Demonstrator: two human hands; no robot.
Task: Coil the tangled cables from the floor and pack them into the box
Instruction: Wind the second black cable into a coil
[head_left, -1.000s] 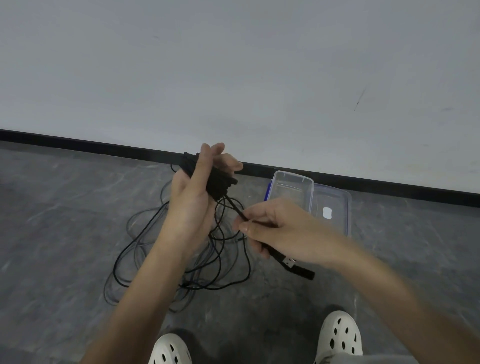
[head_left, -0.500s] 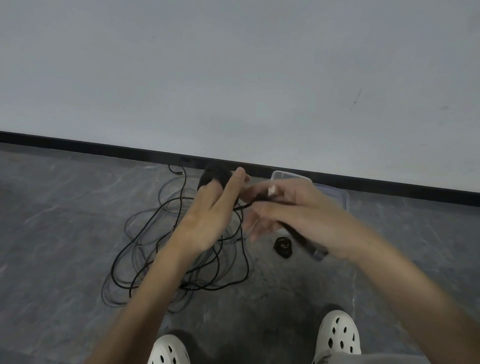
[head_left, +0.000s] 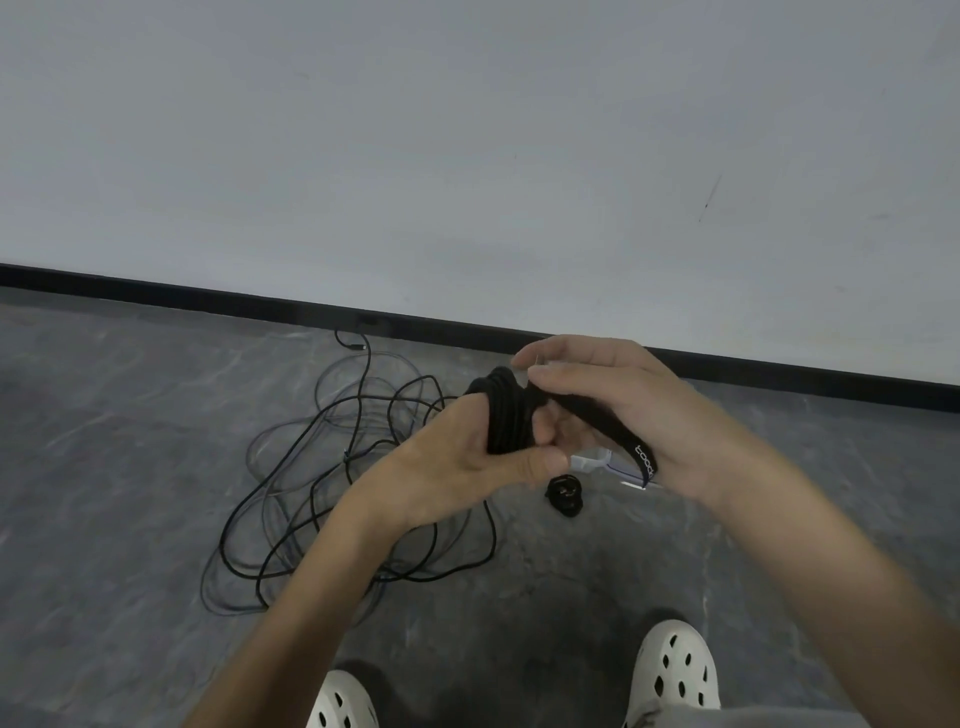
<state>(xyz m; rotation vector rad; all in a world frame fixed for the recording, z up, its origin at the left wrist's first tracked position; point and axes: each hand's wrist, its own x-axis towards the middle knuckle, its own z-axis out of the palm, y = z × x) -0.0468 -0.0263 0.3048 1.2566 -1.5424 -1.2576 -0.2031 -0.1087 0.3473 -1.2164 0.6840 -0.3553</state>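
The left hand (head_left: 452, 467) clamps its fingers (head_left: 457, 421) round the coil (head_left: 509, 415), raised before the box (head_left: 592, 461), so its turns cannot spring loose while the right hand (head_left: 623, 400) pinches the strap (head_left: 623, 441) to bind it; the tangle (head_left: 337, 467) lies on the floor (head_left: 104, 467) left of the box

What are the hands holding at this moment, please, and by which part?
The left hand grips the coiled black cable round its middle; the right hand pinches the black strap close to the coil, its lettered end free.
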